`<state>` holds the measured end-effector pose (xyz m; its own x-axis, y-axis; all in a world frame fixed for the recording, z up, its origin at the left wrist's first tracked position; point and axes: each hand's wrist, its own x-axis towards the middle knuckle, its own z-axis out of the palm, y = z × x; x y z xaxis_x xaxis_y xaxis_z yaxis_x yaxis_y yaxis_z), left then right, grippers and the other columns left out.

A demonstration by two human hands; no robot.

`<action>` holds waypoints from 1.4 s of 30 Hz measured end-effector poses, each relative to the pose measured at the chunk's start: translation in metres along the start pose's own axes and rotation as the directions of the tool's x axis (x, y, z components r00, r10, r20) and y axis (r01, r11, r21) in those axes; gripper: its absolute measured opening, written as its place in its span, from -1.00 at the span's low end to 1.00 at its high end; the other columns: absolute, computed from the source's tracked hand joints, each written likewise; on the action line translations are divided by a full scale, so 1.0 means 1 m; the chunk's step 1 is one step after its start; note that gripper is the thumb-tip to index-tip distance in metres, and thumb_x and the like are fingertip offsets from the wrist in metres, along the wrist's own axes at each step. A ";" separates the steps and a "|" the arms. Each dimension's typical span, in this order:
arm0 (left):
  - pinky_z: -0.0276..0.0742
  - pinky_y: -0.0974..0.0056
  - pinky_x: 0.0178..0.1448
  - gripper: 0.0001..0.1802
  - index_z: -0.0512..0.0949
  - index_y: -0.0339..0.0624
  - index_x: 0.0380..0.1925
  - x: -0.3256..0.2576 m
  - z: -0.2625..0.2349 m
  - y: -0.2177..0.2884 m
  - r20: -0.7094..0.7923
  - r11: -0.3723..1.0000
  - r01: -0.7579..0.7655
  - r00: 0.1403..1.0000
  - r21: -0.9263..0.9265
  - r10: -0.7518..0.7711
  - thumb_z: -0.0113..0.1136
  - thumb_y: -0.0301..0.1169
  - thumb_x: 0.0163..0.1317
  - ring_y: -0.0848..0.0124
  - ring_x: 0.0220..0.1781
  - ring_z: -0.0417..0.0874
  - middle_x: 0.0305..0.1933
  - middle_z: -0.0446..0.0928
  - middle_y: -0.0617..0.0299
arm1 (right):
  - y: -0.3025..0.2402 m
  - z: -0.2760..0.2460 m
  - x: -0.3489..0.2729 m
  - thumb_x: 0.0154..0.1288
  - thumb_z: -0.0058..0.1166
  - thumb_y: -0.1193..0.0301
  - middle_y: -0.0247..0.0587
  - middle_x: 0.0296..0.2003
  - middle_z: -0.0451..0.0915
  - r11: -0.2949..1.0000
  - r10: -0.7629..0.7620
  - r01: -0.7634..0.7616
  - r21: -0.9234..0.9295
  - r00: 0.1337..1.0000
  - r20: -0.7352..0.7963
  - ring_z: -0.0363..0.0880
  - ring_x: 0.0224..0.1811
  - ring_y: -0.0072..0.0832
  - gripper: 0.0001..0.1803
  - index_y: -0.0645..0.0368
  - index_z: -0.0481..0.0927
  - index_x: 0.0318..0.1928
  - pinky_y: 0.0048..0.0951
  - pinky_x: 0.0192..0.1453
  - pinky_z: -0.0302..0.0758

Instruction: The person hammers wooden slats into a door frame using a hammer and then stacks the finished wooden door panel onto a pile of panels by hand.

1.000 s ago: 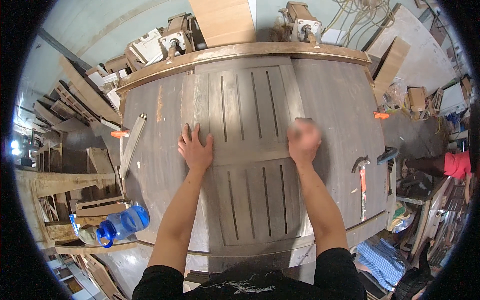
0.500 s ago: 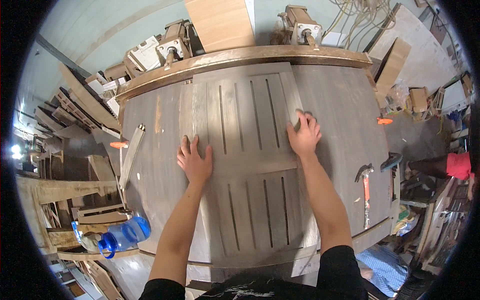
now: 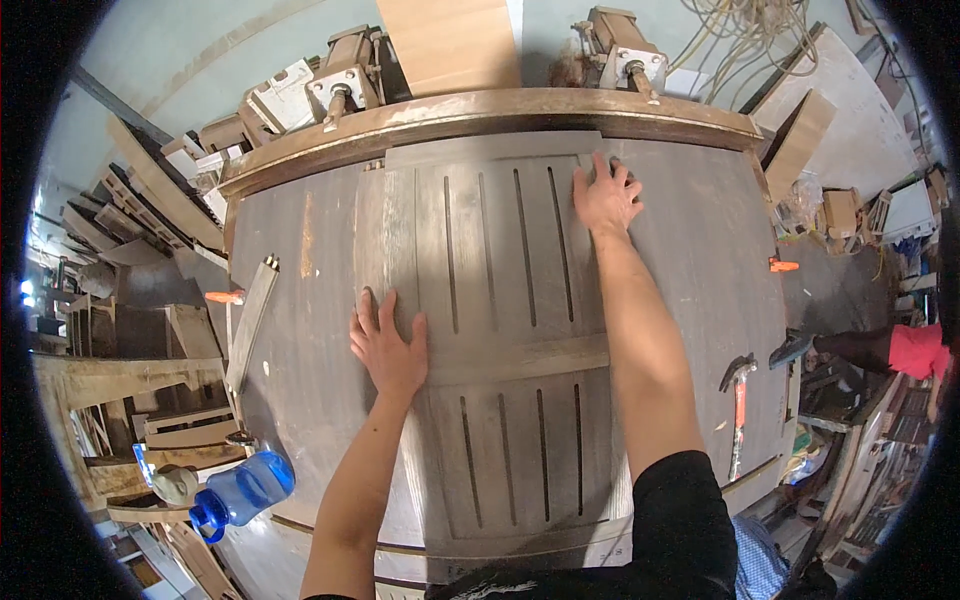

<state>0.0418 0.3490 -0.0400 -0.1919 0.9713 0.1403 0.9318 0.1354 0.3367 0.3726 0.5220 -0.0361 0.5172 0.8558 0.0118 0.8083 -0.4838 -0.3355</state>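
A grey wooden panel with several long slots (image 3: 500, 300) lies flat on a large dark workbench (image 3: 300, 330). My left hand (image 3: 388, 345) rests palm down on the panel's left side, fingers spread, near the middle cross rail. My right hand (image 3: 605, 195) lies flat on the panel's far right corner, arm stretched out, fingers apart. Neither hand holds anything.
A hammer with an orange handle (image 3: 738, 395) lies at the bench's right edge. A narrow wooden strip (image 3: 250, 322) and a blue water bottle (image 3: 240, 492) sit on the left. Machines (image 3: 345, 75) and boards stand behind the bench. Another person's leg (image 3: 870, 350) shows at right.
My right hand has slid away from me along the panel's right edge to the far corner. My left hand has stayed on the panel's left side.
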 end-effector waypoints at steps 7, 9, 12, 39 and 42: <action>-0.01 -0.21 0.47 -0.38 0.38 0.12 0.31 -0.004 0.002 0.005 0.026 1.000 0.016 1.000 0.005 -0.017 0.16 0.01 0.29 -0.16 0.48 0.07 0.56 0.07 0.07 | 0.055 -0.012 -0.023 0.31 0.10 -0.08 0.01 0.49 0.12 0.854 -0.201 0.184 0.487 0.979 -0.018 0.02 0.55 -0.01 -0.15 -0.06 0.15 0.51 -0.06 0.56 0.05; -0.02 -0.21 0.47 -0.34 0.36 0.14 0.34 -0.005 0.003 -0.003 0.029 1.000 0.024 0.999 0.014 -0.024 0.15 0.05 0.28 -0.18 0.48 0.07 0.57 0.05 0.07 | 0.073 -0.019 -0.068 0.30 0.14 -0.04 0.09 0.46 0.18 0.853 -0.225 0.202 0.481 0.974 -0.010 0.12 0.52 -0.03 -0.11 0.06 0.13 0.50 -0.11 0.54 0.12; 0.00 -0.21 0.48 -0.31 0.28 0.19 0.42 -0.012 -0.004 -0.011 0.098 0.999 -0.016 0.995 0.046 0.012 0.10 0.07 0.32 -0.20 0.47 0.08 0.59 0.00 0.06 | 0.113 -0.040 -0.163 0.30 0.15 -0.01 0.09 0.42 0.24 0.852 -0.309 0.292 0.435 0.951 -0.034 0.22 0.47 -0.03 -0.13 0.12 0.15 0.48 -0.08 0.49 0.21; -0.46 -0.47 0.49 -0.18 0.23 0.12 0.45 -0.340 -0.141 -0.142 0.495 0.795 0.243 0.865 -0.556 0.081 0.23 -0.06 0.17 -0.10 0.64 -0.20 0.60 0.00 -0.01 | 0.273 -0.147 -0.492 0.23 0.30 0.25 0.03 0.11 0.56 0.672 0.153 -0.420 0.610 0.885 0.440 0.46 0.23 -0.26 -0.36 0.42 0.44 0.19 -0.27 0.37 0.30; -0.54 -0.43 0.49 -0.15 0.31 0.15 0.42 -0.354 -0.152 -0.147 0.492 0.837 0.138 0.854 -0.529 0.171 0.27 0.13 0.14 -0.08 0.64 -0.24 0.62 -0.04 0.00 | 0.273 -0.207 -0.521 0.25 0.30 0.28 -0.08 0.11 0.57 0.523 0.179 -0.465 0.714 0.879 0.441 0.50 0.14 -0.36 -0.37 0.42 0.44 0.22 -0.29 0.29 0.35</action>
<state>-0.0743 -0.0447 0.0027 0.1469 0.9483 -0.2812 0.5904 0.1441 0.7941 0.3823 -0.0934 0.0608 0.4755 0.7464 -0.4656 -0.0184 -0.5207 -0.8535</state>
